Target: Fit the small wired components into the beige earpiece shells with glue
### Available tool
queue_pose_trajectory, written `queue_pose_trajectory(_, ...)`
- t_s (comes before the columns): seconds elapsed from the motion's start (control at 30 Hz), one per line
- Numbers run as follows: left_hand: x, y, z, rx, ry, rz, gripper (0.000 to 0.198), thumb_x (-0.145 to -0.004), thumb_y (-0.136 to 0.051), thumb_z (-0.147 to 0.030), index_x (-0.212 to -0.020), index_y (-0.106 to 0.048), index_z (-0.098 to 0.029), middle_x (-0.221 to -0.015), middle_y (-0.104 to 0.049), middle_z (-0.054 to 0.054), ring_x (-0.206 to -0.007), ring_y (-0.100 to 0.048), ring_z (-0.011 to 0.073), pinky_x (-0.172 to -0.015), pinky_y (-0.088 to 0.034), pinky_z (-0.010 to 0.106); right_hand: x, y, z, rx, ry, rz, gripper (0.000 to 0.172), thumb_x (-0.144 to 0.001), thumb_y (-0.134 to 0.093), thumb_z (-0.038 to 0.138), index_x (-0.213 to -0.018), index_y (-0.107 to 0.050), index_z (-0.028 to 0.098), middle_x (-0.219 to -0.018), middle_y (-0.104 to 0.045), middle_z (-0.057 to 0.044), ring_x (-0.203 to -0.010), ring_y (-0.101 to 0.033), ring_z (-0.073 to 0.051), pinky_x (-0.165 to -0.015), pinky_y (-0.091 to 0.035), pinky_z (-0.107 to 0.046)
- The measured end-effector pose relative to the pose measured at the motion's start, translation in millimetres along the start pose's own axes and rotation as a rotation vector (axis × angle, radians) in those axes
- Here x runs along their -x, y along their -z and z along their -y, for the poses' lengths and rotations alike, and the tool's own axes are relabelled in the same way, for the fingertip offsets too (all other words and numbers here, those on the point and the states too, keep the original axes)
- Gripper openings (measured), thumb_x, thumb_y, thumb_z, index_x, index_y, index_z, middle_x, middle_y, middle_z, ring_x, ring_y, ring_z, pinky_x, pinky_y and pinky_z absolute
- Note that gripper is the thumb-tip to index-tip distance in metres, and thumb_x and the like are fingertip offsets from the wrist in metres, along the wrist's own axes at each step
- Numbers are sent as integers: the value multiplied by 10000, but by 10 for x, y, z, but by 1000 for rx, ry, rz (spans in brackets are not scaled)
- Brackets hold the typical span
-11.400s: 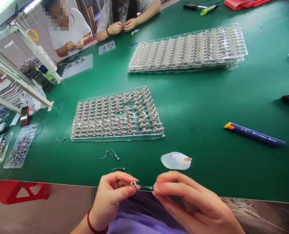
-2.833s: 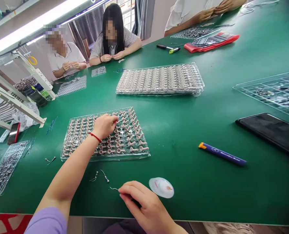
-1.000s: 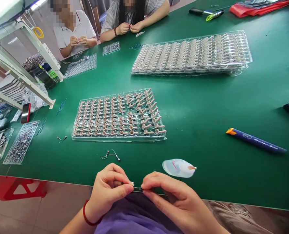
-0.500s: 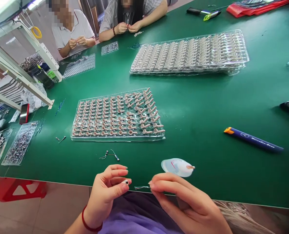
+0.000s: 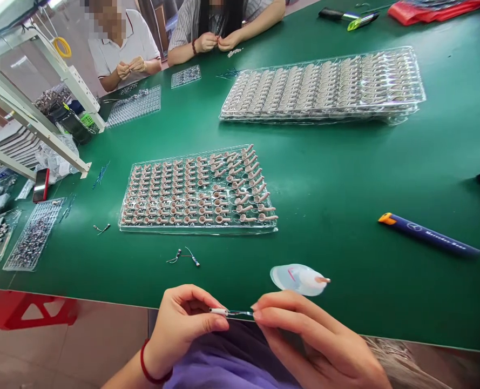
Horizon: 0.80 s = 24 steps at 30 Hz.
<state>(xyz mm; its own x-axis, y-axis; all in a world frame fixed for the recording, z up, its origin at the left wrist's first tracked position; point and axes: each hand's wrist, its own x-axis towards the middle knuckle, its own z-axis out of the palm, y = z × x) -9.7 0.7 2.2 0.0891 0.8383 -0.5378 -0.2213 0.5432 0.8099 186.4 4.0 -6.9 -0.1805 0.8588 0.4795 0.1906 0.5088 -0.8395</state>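
My left hand (image 5: pixel 185 319) pinches a small white earbud shell (image 5: pixel 218 312) between thumb and fingers, its tube end facing right. From that end a thin wire strand (image 5: pixel 240 313) runs across to my right hand (image 5: pixel 312 329), whose thumb and fingertips are pressed together on its other end. How far the strand reaches inside the shell is hidden. Just beyond my hands, a small circuit board with wires (image 5: pixel 193 257) lies on the green table (image 5: pixel 337 216), beside another one (image 5: pixel 175 256). A translucent bottle with a thin tip (image 5: pixel 298 279) rests behind my right hand.
A clear tray (image 5: pixel 199 229) of beige earbud shells sits ahead, with stacked filled trays (image 5: pixel 320 86) farther back. A blue cutter knife (image 5: pixel 428 234) lies right. At left are a parts tray (image 5: pixel 35 235), a phone (image 5: pixel 41 185) and a metal frame (image 5: pixel 57 146). Two people work across the table.
My left hand has turned the shell so its tube end points right. Shell and wire strand, apart before, now meet. The whole view has shifted slightly.
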Motion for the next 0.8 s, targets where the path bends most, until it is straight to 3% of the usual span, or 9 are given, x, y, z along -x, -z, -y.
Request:
queue_pose_trajectory(0.5, 29, 5, -18, 40, -36, 26, 206, -505, -902, -181, -628, -737, -178, -661, -742, 28, -606, -647, 117, -615, -507, 209, -3, -1, -6, 31, 42, 33, 306, -797, -559, -5, -968, -623, 240, -806, -675, -44, -700, -678, -138, -625, -582, -193)
queue_pose_trajectory(0.8, 68, -13, -41, -204, -177, -78, 177, -537, -883, -214, -627, -738, -168, -641, -707, 29, -592, -625, 125, -585, -494, 206, 44, -25, -1, 100, 105, 2, 321, -814, -537, -22, -1006, -634, 217, -831, -672, -57, -726, -670, -137, -645, -583, -209)
